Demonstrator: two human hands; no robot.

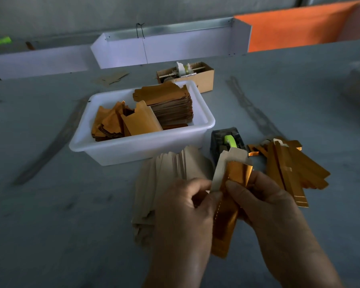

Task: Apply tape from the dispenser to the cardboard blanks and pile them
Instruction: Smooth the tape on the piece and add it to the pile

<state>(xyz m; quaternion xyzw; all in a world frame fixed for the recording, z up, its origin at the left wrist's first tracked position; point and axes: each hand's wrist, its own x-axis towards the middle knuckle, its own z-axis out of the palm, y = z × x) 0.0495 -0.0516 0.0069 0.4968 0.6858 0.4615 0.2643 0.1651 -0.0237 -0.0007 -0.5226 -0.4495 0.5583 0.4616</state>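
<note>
Two hands grip one folded gold-foil cardboard blank; left hand pinches its pale flap, right hand pinches the foil edge; long axis runs away from the fingers toward the black tape dispenser with green roll, just beyond the fingertips; right hand nearer; taped gold pile right of fingers.
</note>
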